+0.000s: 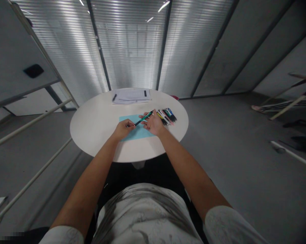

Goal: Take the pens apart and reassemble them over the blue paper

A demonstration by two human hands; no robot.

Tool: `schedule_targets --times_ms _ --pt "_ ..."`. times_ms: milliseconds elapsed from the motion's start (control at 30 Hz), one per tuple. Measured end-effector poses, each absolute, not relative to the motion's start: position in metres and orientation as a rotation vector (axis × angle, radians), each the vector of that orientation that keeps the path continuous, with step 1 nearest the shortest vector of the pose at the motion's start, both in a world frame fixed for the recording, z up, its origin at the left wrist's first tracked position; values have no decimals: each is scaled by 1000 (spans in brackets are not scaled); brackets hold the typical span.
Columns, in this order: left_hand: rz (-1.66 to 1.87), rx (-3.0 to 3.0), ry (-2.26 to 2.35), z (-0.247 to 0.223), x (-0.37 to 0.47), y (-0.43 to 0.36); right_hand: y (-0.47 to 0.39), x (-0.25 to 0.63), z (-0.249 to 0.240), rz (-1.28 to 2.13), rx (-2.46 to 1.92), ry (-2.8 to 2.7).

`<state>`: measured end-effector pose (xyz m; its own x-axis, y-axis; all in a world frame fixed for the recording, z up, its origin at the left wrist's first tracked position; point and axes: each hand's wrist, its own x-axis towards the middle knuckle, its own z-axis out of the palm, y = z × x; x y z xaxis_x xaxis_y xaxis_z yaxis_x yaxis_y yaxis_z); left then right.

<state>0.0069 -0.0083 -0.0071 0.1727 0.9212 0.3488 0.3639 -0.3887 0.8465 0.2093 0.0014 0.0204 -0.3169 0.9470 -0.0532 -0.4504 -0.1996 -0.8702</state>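
A green and black pen [143, 118] slants between my two hands, above a light blue sheet [136, 134]. My left hand [123, 129] pinches its lower end. My right hand [154, 124] is palm up with its fingers apart, and the upper part of the pen lies across them near the fingertips. Several pens and markers [168, 116] lie in a group on the table just right of my right hand. The blue sheet rests flat on the white round table [92, 118], partly covered by my hands.
A stack of white papers [131, 96] with small dark items on it lies at the table's far side. White metal rails [32, 122] stand on the left. Window blinds are behind the table, and wooden furniture legs [292, 105] show at the right.
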Motion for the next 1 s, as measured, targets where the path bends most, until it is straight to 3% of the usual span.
schedule_targets --times_ms 233,433,833,1000 --pt "1294 1863 1360 -8 -6 -3 7 217 20 1509 -714 -920" --pt "1122 1942 1516 -16 -12 3 11 221 20 1414 -644 -866" --pt "1209 1756 1447 -19 -11 5 13 215 16 1397 -922 -1031" --pt "1189 1822 1467 -19 -11 5 14 208 6 1013 -988 -1183"
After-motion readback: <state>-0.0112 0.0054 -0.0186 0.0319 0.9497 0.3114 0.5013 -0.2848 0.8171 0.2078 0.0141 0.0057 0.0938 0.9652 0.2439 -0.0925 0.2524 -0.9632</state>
